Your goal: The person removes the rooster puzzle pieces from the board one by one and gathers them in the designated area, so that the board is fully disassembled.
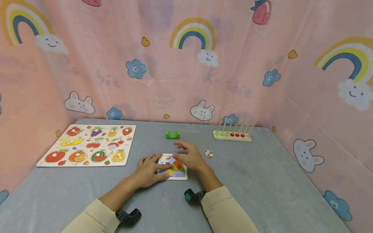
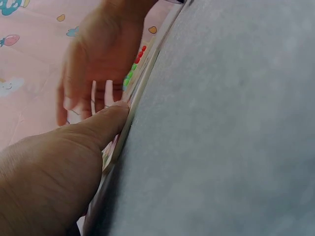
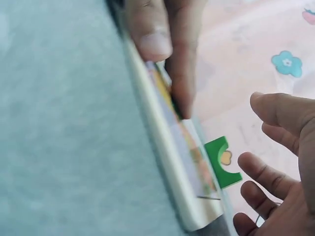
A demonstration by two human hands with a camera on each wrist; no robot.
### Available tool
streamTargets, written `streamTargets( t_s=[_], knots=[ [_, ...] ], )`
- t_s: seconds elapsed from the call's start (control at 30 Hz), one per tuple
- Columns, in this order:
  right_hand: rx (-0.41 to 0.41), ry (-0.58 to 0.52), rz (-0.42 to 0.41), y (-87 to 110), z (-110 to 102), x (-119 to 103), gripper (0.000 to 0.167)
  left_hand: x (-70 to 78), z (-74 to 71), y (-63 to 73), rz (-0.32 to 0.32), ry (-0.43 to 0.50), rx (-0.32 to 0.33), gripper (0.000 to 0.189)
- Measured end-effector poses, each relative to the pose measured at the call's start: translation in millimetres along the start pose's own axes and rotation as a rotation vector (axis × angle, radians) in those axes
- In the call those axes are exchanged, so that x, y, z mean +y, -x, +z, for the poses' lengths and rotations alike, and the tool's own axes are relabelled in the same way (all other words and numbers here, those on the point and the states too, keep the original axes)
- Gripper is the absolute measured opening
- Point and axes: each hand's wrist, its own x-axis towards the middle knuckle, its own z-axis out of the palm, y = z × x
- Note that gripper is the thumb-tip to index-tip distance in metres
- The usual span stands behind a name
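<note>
A small framed picture puzzle (image 1: pixel 181 174) with a colourful picture lies flat on the grey table. My left hand (image 1: pixel 149 171) rests on its left side, index finger stretched across the picture and thumb at the near left edge. In the left wrist view the left thumb (image 2: pixel 106 123) touches the frame's rim. Above the puzzle's upper right part is my right hand (image 1: pixel 190 157), its fingers apart and loosely bent around nothing. The right wrist view shows those fingers (image 3: pixel 270 179) off the board. A loose jigsaw piece (image 1: pixel 209 153) lies just right of the right hand.
A wooden fruit puzzle board (image 1: pixel 129 145) lies at the left. Behind the small puzzle stands a green notched block (image 1: pixel 173 134). A peg rack (image 1: pixel 232 137) with green and red beads is at the back right. Pink patterned cloth (image 1: pixel 163 87) hangs behind the table (image 1: pixel 276 194).
</note>
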Motion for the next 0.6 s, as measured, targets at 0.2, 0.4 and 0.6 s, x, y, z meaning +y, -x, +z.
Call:
streamTargets(
  t_s=[0.2,0.4,0.6],
  knots=[
    [-0.052,0.058,0.041,1.3,8,5,0.044,0.5,-1.1,0.4,0.002,0.001,-0.005,0.042],
    [-0.066,0.165,0.161,2.8,12,6,0.039,0.9,-2.1,0.4,0.002,0.0,-0.002,0.042],
    [-0.099,0.28,0.216,2.3,12,3,0.024,0.7,-1.9,0.0,0.011,0.006,0.006,0.041]
  ],
)
